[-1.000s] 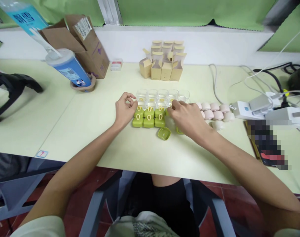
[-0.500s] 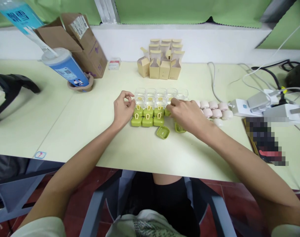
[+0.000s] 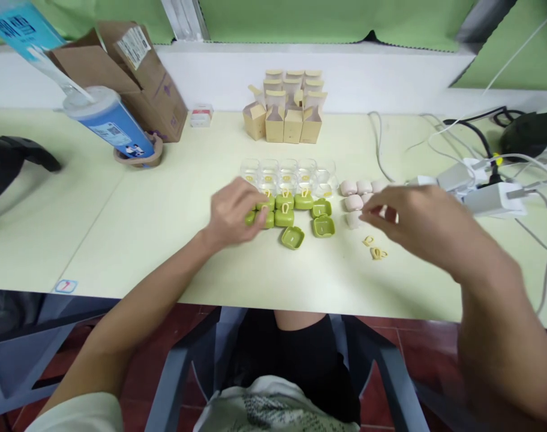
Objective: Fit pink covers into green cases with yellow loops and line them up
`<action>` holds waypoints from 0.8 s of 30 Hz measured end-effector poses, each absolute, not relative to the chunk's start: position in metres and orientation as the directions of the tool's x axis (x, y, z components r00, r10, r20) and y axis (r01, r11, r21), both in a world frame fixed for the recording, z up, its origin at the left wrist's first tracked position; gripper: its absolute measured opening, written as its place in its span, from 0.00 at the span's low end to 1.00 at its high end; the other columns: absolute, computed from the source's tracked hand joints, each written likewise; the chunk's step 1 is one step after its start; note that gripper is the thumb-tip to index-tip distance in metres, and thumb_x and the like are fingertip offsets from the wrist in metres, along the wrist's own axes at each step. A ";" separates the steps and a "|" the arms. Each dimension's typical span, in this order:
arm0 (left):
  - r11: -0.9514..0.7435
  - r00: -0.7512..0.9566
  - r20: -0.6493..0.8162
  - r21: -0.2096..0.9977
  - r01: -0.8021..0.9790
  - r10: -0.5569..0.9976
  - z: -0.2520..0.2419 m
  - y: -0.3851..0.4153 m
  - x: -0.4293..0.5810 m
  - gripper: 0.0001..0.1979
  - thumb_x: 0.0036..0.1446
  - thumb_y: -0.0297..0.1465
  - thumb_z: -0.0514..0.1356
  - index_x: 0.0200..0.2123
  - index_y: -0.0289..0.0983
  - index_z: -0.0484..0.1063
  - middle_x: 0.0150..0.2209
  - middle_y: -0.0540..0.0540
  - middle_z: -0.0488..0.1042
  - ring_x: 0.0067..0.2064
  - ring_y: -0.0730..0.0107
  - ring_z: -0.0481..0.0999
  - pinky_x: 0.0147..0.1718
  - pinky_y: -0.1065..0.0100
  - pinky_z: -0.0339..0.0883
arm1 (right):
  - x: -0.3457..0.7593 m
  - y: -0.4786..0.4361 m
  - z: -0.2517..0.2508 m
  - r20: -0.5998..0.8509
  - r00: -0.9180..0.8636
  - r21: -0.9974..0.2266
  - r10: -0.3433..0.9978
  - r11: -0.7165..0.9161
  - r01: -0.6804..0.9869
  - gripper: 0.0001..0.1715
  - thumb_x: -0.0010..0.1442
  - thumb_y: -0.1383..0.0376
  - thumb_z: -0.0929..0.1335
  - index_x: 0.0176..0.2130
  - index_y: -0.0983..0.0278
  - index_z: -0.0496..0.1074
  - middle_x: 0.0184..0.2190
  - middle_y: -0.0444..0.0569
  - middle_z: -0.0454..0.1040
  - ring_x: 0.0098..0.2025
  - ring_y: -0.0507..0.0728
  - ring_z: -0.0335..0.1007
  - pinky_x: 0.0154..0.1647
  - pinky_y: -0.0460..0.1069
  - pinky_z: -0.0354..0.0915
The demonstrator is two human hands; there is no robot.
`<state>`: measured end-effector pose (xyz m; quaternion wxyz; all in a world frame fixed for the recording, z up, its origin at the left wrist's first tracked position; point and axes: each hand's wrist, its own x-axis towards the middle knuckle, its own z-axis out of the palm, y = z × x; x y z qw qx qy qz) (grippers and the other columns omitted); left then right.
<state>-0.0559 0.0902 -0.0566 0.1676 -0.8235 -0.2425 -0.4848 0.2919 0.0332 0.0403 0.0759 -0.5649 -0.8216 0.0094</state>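
Note:
Several small green cases (image 3: 285, 217) lie in a block at the table's middle, some with a yellow clip on top. My left hand (image 3: 233, 211) rests over the block's left end, fingers curled on the cases there. Behind the block stands a row of clear plastic boxes (image 3: 288, 172). Three open green cases (image 3: 322, 226) lie at the block's right and front. My right hand (image 3: 412, 217) hovers blurred to the right, above several pale pink cases (image 3: 357, 188), fingers loosely bent. Loose yellow clips (image 3: 376, 252) lie on the table just below it.
Small tan cartons (image 3: 285, 108) stand at the back centre. A blue bottle (image 3: 109, 123) in a holder and a brown cardboard box (image 3: 141, 72) sit back left. White chargers and cables (image 3: 489, 189) fill the right. A black object (image 3: 10, 165) lies far left.
My right hand has left the green block and swung right toward the pink cases. My left hand slid down onto the block's left end. Yellow clips and two open green cases now show.

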 end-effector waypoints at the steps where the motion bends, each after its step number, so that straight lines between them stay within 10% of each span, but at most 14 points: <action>1: -0.869 0.518 0.838 -0.119 0.481 0.172 -0.055 0.082 -0.049 0.05 0.70 0.34 0.65 0.43 0.39 0.75 0.36 0.47 0.77 0.35 0.66 0.75 0.32 0.64 0.67 | 0.296 0.020 0.031 0.045 -0.266 0.011 0.963 0.265 0.964 0.08 0.70 0.61 0.74 0.42 0.62 0.86 0.33 0.54 0.84 0.32 0.64 0.77 0.31 0.54 0.55; 4: -0.918 0.742 0.664 -0.232 0.323 0.093 -0.054 0.062 -0.031 0.12 0.73 0.41 0.65 0.41 0.37 0.76 0.43 0.42 0.82 0.45 0.59 0.80 0.42 0.59 0.73 | 0.294 -0.013 -0.001 -0.025 -0.081 0.204 0.996 0.085 0.975 0.14 0.74 0.59 0.71 0.50 0.64 0.85 0.42 0.58 0.87 0.34 0.67 0.82 0.28 0.53 0.52; 10: -0.931 0.812 0.577 -0.239 0.275 0.092 -0.059 0.053 -0.025 0.11 0.72 0.31 0.67 0.35 0.36 0.75 0.47 0.40 0.82 0.50 0.56 0.79 0.47 0.57 0.75 | 0.295 -0.033 -0.047 0.159 -0.100 0.153 0.982 0.075 0.985 0.15 0.78 0.66 0.66 0.49 0.65 0.84 0.52 0.57 0.86 0.33 0.61 0.83 0.23 0.53 0.53; 15: -0.965 0.708 0.694 -0.072 0.250 0.132 -0.063 0.050 -0.021 0.11 0.75 0.34 0.64 0.38 0.37 0.71 0.51 0.35 0.77 0.54 0.53 0.80 0.51 0.53 0.82 | 0.302 -0.041 -0.048 0.392 -0.154 -0.279 0.907 0.277 0.919 0.11 0.77 0.64 0.69 0.46 0.65 0.82 0.51 0.57 0.86 0.35 0.61 0.85 0.30 0.55 0.73; 19: -0.961 0.603 0.765 0.073 0.266 0.225 -0.064 0.052 -0.021 0.08 0.77 0.35 0.62 0.44 0.39 0.69 0.56 0.34 0.75 0.61 0.56 0.81 0.52 0.56 0.85 | 0.280 -0.041 -0.023 0.374 -0.019 -0.799 0.927 0.333 0.500 0.09 0.73 0.62 0.76 0.53 0.57 0.83 0.51 0.51 0.87 0.41 0.60 0.89 0.46 0.58 0.85; 24: -0.942 0.411 0.865 0.179 0.284 0.289 -0.059 0.061 -0.026 0.21 0.70 0.34 0.71 0.60 0.39 0.69 0.52 0.39 0.78 0.55 0.60 0.83 0.51 0.58 0.83 | 0.246 0.005 0.005 0.506 -0.186 -0.818 0.842 0.537 0.207 0.09 0.69 0.68 0.78 0.47 0.55 0.89 0.47 0.50 0.88 0.52 0.61 0.86 0.52 0.56 0.82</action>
